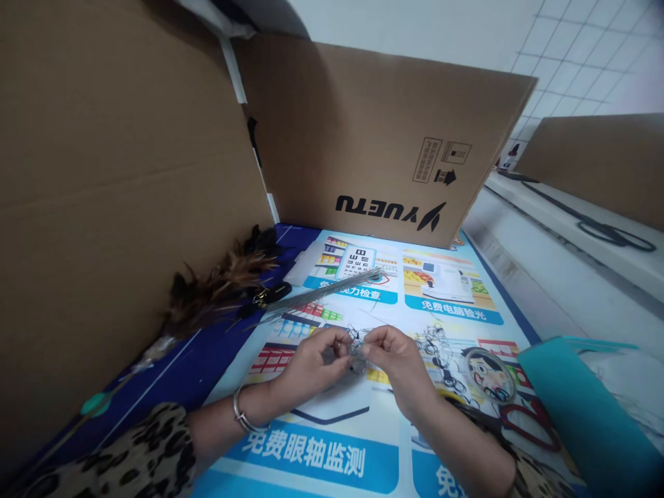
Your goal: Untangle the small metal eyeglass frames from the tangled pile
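Observation:
My left hand [314, 363] and my right hand [397, 363] meet over a printed poster [332, 449], fingertips pinched together. Between them is a small tangle of thin wire with little dark loops [355, 344]; both hands pinch it. A silver bangle [241, 411] circles my left wrist, and both sleeves have a leopard pattern. A bundle of long thin metal wires [321, 292] lies on the poster just beyond my hands. More small wire pieces with dark loops [438, 349] lie to the right of my right hand.
Cardboard sheets [119, 173] stand as walls at the left and back [384, 138]. A brown feather duster [218, 290] lies along the left wall. Red-handled scissors [529, 422] and a round clear lid [490, 373] sit at the right, beside a teal folder [581, 408].

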`<state>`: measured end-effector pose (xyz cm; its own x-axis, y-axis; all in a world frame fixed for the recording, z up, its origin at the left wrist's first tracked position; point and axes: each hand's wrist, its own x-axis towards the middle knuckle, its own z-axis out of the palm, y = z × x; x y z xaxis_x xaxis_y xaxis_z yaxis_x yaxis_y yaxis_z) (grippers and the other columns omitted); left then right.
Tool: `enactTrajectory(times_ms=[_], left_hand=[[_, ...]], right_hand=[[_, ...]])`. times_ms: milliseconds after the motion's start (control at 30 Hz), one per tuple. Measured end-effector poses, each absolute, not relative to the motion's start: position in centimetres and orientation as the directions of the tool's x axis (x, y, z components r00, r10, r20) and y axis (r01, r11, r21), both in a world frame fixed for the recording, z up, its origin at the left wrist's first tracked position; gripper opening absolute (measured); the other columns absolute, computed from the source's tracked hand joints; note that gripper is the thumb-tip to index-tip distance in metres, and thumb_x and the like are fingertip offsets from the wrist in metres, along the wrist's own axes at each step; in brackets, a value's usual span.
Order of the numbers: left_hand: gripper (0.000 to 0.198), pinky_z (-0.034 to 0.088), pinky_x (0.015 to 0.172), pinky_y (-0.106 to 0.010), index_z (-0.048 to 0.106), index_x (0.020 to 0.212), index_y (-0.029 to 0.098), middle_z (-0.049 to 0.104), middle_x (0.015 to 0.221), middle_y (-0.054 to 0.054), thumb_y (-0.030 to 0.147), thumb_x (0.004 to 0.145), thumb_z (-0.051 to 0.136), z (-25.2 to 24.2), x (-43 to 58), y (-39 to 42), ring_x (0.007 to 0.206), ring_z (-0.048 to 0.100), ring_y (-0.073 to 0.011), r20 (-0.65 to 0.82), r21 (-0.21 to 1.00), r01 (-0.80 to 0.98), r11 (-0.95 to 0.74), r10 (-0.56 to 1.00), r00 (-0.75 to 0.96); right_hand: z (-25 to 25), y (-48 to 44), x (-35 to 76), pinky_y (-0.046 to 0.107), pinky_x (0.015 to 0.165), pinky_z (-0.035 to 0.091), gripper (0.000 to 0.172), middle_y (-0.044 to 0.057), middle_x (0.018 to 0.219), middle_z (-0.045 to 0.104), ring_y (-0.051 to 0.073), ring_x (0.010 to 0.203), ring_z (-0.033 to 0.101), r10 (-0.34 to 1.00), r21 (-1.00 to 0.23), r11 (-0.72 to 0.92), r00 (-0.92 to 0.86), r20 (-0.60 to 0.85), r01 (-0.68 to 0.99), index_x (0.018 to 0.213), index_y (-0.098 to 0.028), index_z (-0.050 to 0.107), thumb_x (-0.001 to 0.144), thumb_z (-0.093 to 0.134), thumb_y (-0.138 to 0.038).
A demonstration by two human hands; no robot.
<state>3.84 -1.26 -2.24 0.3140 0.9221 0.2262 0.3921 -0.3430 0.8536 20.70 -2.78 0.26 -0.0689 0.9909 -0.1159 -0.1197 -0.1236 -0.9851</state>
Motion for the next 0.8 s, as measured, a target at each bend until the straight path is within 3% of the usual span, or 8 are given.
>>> enactTrajectory(times_ms=[267,533,800], left_hand=[[0.011,0.042,0.069,-0.03,0.058,0.081,0.018,0.061,0.07,-0.001,0.014,0.071,0.059,-1.59,3.82,-1.32,0.073,0.054,-0.0172,0.354,0.745,0.483,-0.46,0.886,0.299],[0.01,0.039,0.078,-0.036,0.054,0.081,0.019,0.06,0.074,-0.002,0.012,0.074,0.053,-1.59,3.41,-1.39,0.074,0.054,-0.017,0.596,0.516,0.496,-0.698,0.709,0.378],[0.015,0.037,0.077,-0.036,0.057,0.085,0.019,0.062,0.077,-0.003,0.009,0.073,0.054,-1.51,3.25,-1.47,0.077,0.053,-0.0178,0.659,0.341,0.523,-0.781,0.595,0.46]], right_hand=[[0.23,-2.97,20.43,0.023,0.06,0.036,0.01,-0.002,0.068,0.056,0.011,0.064,0.047,0.989,-0.974,-0.135,-0.078,-0.123,-0.181,0.077,-0.016,0.06,0.068,0.065,-0.018],[0.41,-3.19,20.14,0.024,0.062,0.036,0.011,-0.002,0.068,0.057,0.012,0.064,0.048,0.988,-0.971,-0.15,-0.06,-0.141,-0.184,0.076,-0.017,0.061,0.067,0.067,-0.02],[0.3,-3.78,19.74,0.023,0.059,0.034,0.009,-0.003,0.067,0.055,0.01,0.061,0.045,0.988,-0.97,-0.146,-0.073,-0.134,-0.193,0.076,-0.017,0.061,0.068,0.065,-0.018]])
